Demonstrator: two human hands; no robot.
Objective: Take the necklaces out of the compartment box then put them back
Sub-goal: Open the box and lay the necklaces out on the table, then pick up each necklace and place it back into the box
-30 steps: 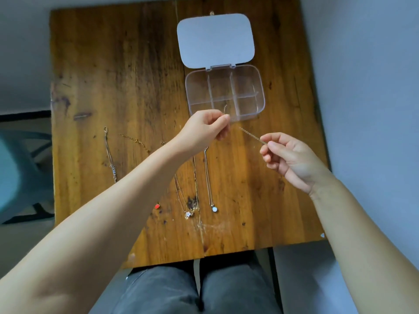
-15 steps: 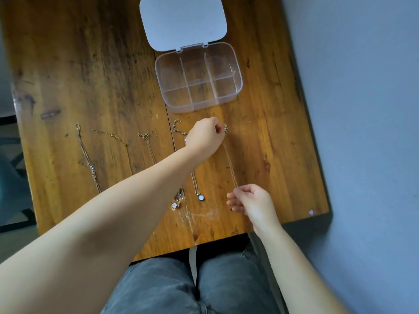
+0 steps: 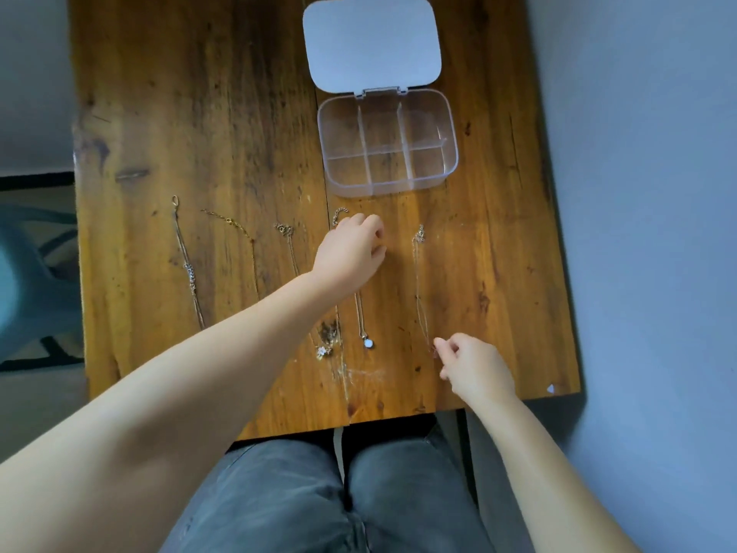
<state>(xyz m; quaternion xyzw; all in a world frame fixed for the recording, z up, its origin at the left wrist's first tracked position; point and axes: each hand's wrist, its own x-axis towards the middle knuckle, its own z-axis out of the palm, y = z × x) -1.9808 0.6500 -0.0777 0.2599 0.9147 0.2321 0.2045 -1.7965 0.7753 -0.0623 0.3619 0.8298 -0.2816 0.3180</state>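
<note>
A clear compartment box (image 3: 383,187) stands at the far middle of the wooden table (image 3: 199,113), its white lid (image 3: 373,41) flipped back and its compartments bare. Several thin necklaces lie side by side in front of it. The rightmost necklace (image 3: 418,281) is stretched out straight, and my right hand (image 3: 474,369) pinches its near end. My left hand (image 3: 351,253) hovers with loosely curled fingers just left of that chain's clasp, holding nothing. It covers the upper part of a necklace with a round pendant (image 3: 367,343).
Further left lie a flower-pendant necklace (image 3: 291,249), a gold chain (image 3: 239,229) and a beaded silver chain (image 3: 190,273). The table's near edge is over my grey-trousered legs (image 3: 339,492). A grey wall runs on the right and a teal chair (image 3: 24,273) stands on the left.
The necklace held in the air between both hands has been lowered and laid straight on the table. My left hand has let go of its clasp end and drawn slightly left.
</note>
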